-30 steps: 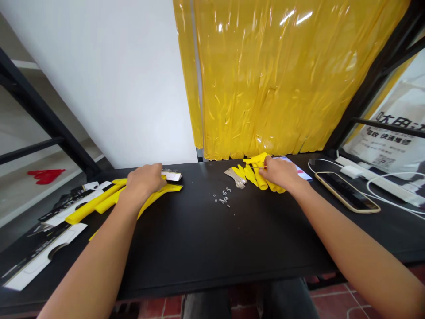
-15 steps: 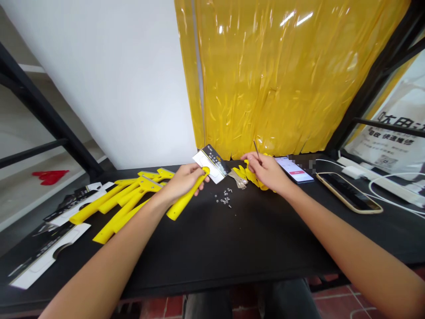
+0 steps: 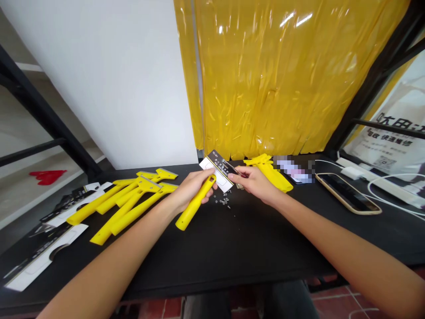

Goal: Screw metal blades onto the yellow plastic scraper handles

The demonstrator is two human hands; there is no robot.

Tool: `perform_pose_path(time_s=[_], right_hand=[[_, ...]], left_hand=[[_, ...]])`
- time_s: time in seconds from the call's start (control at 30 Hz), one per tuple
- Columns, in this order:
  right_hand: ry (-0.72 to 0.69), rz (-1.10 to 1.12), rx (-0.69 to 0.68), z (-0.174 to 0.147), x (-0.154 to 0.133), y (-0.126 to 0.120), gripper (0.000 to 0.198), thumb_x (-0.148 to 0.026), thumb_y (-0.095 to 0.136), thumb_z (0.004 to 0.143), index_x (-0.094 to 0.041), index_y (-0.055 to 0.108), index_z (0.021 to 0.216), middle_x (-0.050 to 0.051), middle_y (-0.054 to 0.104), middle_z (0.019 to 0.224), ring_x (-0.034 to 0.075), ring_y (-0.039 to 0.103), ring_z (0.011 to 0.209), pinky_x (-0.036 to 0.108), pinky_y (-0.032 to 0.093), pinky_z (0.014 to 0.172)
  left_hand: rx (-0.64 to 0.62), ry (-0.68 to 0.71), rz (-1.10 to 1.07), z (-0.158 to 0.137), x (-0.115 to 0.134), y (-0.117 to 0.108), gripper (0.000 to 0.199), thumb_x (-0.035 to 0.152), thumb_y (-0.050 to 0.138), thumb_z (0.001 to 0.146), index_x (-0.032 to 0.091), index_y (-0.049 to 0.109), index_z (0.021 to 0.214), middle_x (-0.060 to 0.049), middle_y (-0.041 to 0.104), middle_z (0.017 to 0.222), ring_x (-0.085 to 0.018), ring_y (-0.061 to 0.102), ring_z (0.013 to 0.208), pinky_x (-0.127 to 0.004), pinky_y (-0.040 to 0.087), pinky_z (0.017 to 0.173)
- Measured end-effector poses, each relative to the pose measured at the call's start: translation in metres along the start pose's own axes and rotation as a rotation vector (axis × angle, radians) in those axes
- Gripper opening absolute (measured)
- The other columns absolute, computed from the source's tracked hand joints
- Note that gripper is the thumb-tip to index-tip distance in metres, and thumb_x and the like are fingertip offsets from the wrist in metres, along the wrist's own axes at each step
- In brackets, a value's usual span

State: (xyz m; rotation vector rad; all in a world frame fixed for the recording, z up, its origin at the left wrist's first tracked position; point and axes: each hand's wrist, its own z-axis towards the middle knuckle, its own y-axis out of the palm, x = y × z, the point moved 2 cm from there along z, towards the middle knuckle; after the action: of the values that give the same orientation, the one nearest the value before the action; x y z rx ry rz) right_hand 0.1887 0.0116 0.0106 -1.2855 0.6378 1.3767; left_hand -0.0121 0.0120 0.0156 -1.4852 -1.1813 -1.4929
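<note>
My left hand is closed around a yellow scraper handle, which slants up and away from me. A black-and-white printed card sits at the handle's far end, partly behind my fingers. My right hand is closed on a thin dark rod, its fingers at the card's right edge; the rod's exact kind cannot be made out. Small screws and nuts lie loose just below the card. Behind my right hand are yellow handle parts.
Several yellow scrapers lie in a pile on the black table, left of my left hand. Printed cards are farther left. At the right are a phone with a lit screen, a dark phone and a white power strip with cables.
My right hand has come left and toward me, from the yellow parts to the card, with the thin rod. My left hand has shifted slightly right with the scraper handle and card.
</note>
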Motion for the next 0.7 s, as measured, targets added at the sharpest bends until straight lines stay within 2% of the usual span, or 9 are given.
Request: perform_pose_path(time_s=[0.1, 0.23, 0.27, 0.33, 0.43, 0.57, 0.7], right_hand=[[0.011, 0.024, -0.042, -0.001, -0.002, 0.004, 0.035, -0.052, 0.064, 0.087, -0.019, 0.064, 0.078, -0.006, 0.044, 0.061, 0.009, 0.033, 0.053, 0.027, 0.026, 0.051], [0.156, 0.191, 0.172, 0.002, 0.002, 0.0, 0.038, -0.059, 0.059, 0.09, -0.021, 0.061, 0.094, -0.009, 0.033, 0.06, 0.007, 0.022, 0.046, 0.026, 0.014, 0.043], [0.202, 0.227, 0.176, 0.003, 0.004, -0.001, 0.039, -0.06, 0.058, 0.09, -0.021, 0.06, 0.096, -0.009, 0.03, 0.061, 0.007, 0.02, 0.045, 0.026, 0.011, 0.042], [0.267, 0.279, 0.076, 0.004, 0.008, -0.003, 0.038, -0.059, 0.06, 0.09, -0.022, 0.056, 0.088, -0.009, 0.026, 0.061, 0.006, 0.017, 0.045, 0.026, 0.007, 0.043], [0.263, 0.331, -0.064, 0.004, 0.008, -0.003, 0.04, -0.055, 0.064, 0.09, -0.021, 0.047, 0.074, -0.009, 0.026, 0.06, 0.006, 0.016, 0.046, 0.027, 0.007, 0.044], [0.198, 0.301, -0.094, 0.001, 0.004, -0.002, 0.036, -0.053, 0.063, 0.091, -0.022, 0.053, 0.078, -0.008, 0.029, 0.057, 0.007, 0.019, 0.046, 0.027, 0.008, 0.044], [0.207, 0.246, -0.117, 0.0, 0.004, 0.0, 0.032, -0.051, 0.069, 0.086, -0.022, 0.056, 0.08, -0.01, 0.028, 0.052, 0.007, 0.018, 0.044, 0.026, 0.01, 0.043]], left_hand=[[0.014, 0.003, -0.045, 0.002, -0.002, 0.0, 0.033, 0.049, 0.072, 0.085, 0.018, 0.067, 0.078, -0.006, 0.059, 0.068, -0.011, 0.052, 0.049, -0.019, 0.035, 0.034], [-0.018, -0.01, -0.038, 0.002, -0.003, 0.001, 0.027, 0.04, 0.077, 0.083, 0.016, 0.065, 0.087, -0.002, 0.057, 0.066, -0.01, 0.051, 0.049, -0.018, 0.034, 0.033], [-0.03, -0.021, -0.037, 0.002, -0.003, 0.002, 0.027, 0.039, 0.077, 0.083, 0.016, 0.065, 0.088, -0.001, 0.057, 0.065, -0.01, 0.051, 0.049, -0.018, 0.035, 0.034], [-0.048, -0.041, -0.034, 0.0, -0.004, 0.004, 0.027, 0.04, 0.075, 0.084, 0.016, 0.064, 0.088, -0.001, 0.056, 0.063, -0.011, 0.051, 0.048, -0.019, 0.036, 0.034], [-0.048, -0.052, -0.017, -0.002, -0.003, 0.008, 0.027, 0.041, 0.072, 0.087, 0.015, 0.063, 0.086, -0.001, 0.055, 0.059, -0.011, 0.05, 0.047, -0.019, 0.036, 0.034], [-0.048, -0.078, 0.06, -0.005, -0.001, 0.012, 0.035, 0.049, 0.066, 0.09, 0.014, 0.063, 0.081, -0.001, 0.052, 0.052, -0.009, 0.045, 0.041, -0.018, 0.03, 0.032], [-0.125, -0.201, 0.117, -0.008, -0.005, 0.015, 0.054, 0.066, 0.052, 0.092, 0.014, 0.062, 0.08, -0.005, 0.059, 0.057, -0.01, 0.047, 0.04, -0.018, 0.03, 0.03]])
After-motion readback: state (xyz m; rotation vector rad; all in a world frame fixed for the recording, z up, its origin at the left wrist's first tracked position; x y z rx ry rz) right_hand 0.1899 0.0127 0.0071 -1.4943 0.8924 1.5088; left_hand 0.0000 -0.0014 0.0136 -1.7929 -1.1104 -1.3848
